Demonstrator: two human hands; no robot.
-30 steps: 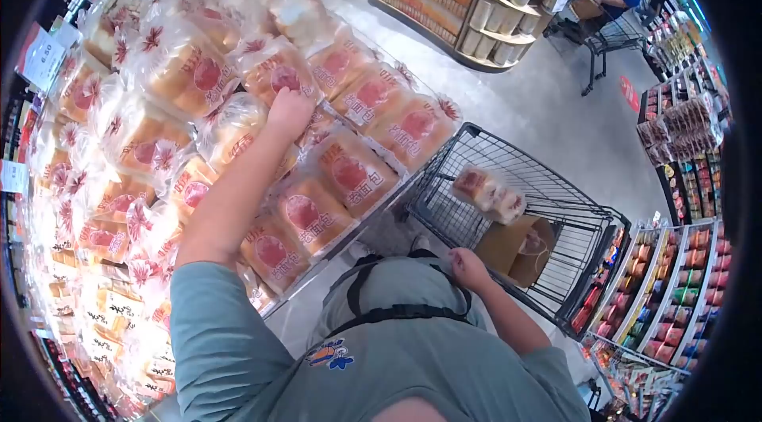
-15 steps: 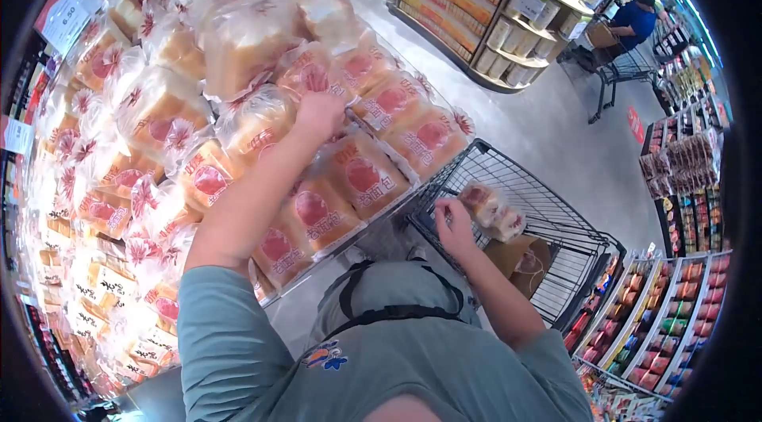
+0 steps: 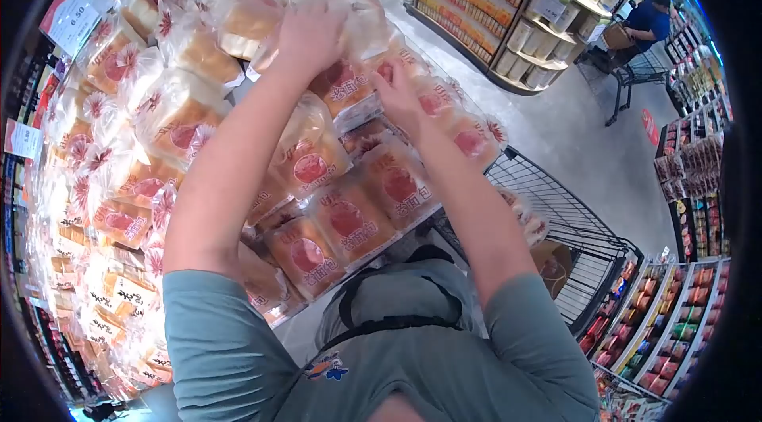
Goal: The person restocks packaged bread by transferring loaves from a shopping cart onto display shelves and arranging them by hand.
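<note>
Clear plastic bags of sliced bread with red print are piled on a display. My left hand [image 3: 311,35] reaches over the upper bags, beside a bread bag [image 3: 250,25]; its fingers are smeared among the plastic. My right hand [image 3: 399,95] has its fingers curled in, at the right edge of a tilted bread bag [image 3: 348,87]. Whatever is between those fingers is hidden. Below both hands, another bread bag [image 3: 308,160] leans on the front row, where a further bread bag [image 3: 347,220] sits.
A shopping cart [image 3: 583,243] stands at my right, with bagged bread [image 3: 524,216] and a brown item [image 3: 553,263] inside. Price signs [image 3: 70,17] edge the display at left. Beyond the aisle are a shelf of tins [image 3: 548,5] and a seated person [image 3: 647,21].
My left hand has moved up and away over the pile. My right hand has come from beside the cart to the bread. Bags near the hands have shifted, opening a gap above the front row.
</note>
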